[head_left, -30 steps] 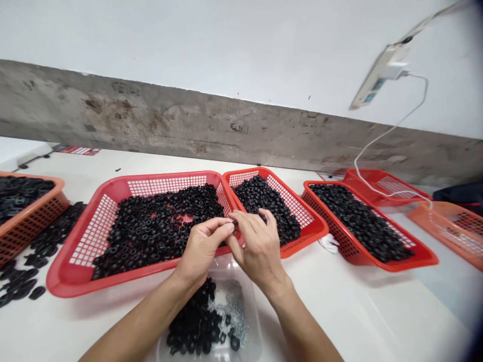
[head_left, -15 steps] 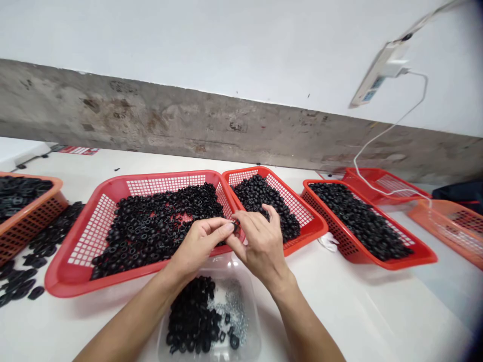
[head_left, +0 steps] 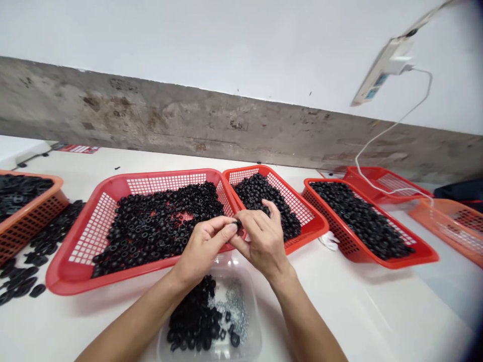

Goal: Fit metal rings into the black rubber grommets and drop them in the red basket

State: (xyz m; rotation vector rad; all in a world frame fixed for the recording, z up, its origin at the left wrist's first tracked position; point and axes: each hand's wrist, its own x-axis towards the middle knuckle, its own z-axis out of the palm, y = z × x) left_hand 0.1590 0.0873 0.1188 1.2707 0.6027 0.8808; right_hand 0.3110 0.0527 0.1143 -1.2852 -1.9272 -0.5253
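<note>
Between my two hands is a small black ring-like part [head_left: 237, 224], mostly covered by fingertips. My left hand [head_left: 206, 244] pinches it between thumb and forefinger. From the other side, the thumb and fingers of my right hand [head_left: 260, 236] close on the same part. Both hands are above the front edge of a red basket [head_left: 124, 279] that holds many black ring parts. Below them stands a clear plastic tub [head_left: 254, 311] with a heap of black parts [head_left: 196, 317] on its left and tiny silvery pieces [head_left: 236, 306] on its right.
A second red basket [head_left: 315, 221] of black parts adjoins the first. Farther right is another full one [head_left: 354, 251], with more baskets behind. An orange basket [head_left: 56, 201] and loose black pieces [head_left: 22, 281] lie left. A white cable [head_left: 372, 143] hangs from a power strip [head_left: 377, 75].
My hands stay together on the small black part, with only slight finger movement as the fingertips press closer around it. The baskets and tub look the same.
</note>
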